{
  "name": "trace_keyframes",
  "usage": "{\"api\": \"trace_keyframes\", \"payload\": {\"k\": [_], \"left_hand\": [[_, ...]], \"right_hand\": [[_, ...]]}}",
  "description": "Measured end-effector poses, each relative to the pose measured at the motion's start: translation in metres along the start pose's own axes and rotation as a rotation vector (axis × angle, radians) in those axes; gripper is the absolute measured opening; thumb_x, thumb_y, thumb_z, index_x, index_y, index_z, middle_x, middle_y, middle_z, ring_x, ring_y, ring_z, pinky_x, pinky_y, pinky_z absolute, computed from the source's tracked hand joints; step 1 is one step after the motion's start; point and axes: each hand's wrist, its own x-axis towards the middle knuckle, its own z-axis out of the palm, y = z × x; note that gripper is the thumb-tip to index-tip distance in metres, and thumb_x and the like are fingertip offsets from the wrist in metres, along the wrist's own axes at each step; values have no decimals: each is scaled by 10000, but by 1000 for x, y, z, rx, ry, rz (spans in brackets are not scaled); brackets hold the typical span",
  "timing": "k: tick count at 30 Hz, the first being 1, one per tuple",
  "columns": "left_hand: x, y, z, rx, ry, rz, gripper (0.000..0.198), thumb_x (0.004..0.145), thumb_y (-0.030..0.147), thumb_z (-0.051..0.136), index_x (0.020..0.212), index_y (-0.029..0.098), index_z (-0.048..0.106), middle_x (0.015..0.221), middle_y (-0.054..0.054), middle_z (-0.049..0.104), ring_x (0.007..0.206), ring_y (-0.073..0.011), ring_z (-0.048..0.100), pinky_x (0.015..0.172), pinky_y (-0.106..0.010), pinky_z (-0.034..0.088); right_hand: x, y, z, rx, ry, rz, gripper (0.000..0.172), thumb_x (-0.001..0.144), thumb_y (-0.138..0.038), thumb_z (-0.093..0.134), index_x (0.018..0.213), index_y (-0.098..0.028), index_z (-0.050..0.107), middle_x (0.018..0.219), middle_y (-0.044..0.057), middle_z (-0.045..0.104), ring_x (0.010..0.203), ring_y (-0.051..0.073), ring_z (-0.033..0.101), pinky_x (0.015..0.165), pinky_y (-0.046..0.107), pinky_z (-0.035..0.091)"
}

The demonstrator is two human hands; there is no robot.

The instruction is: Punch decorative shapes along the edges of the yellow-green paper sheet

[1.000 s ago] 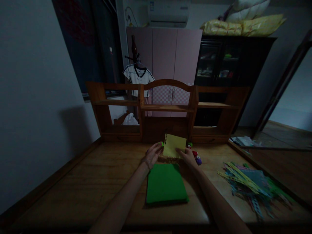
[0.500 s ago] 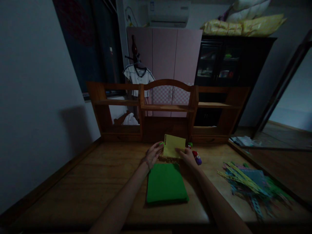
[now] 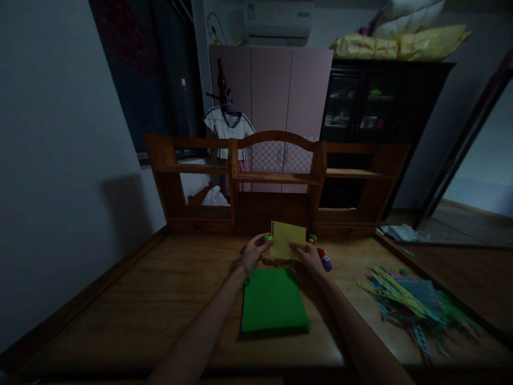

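A yellow sheet of paper (image 3: 287,241) stands tilted above the desk, with a row of holes down its left edge. My right hand (image 3: 310,256) pinches its lower right side. At the holed edge, my left hand (image 3: 256,250) grips a small green hole punch (image 3: 268,238), mostly covered by the fingers. Below the hands lies a stack of green sheets (image 3: 274,302). Small yellow bits (image 3: 280,263) are scattered on the desk under the paper.
Beside my right hand lie a red toy-like piece (image 3: 321,253) and a purple one (image 3: 326,263). A heap of cut coloured paper strips (image 3: 409,299) covers the desk's right side. The wooden shelf unit (image 3: 276,178) borders the back.
My left hand has shifted slightly right along the paper's edge, and more of the green punch shows. The paper and my right hand have barely moved.
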Motion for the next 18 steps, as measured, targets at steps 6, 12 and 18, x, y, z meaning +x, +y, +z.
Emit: {"api": "trace_keyframes", "payload": {"k": [6,12,18], "left_hand": [[-2,3,4,25,-18,-38,403,574,285,816,938,158,699,920,-67,698,828,-162,637,804,-259,475],[-1,0,3,97,-17,-26,392,586,311,806,936,175,694,925,-61,698,837,-173,639,794,-276,492],[-1,-1,2,75,-34,-10,420,586,302,810,960,164,676,943,-71,692,856,-176,638,824,-288,480]], "right_hand": [[-1,-3,1,45,-21,31,408,708,-470,654,947,-140,689,906,100,717,782,250,669,696,340,535],[0,2,0,37,-22,19,407,713,-459,643,965,-141,685,930,97,712,788,247,668,709,349,530],[1,5,-1,38,-32,26,417,704,-465,657,961,-138,684,935,102,712,787,248,671,702,343,530]]}}
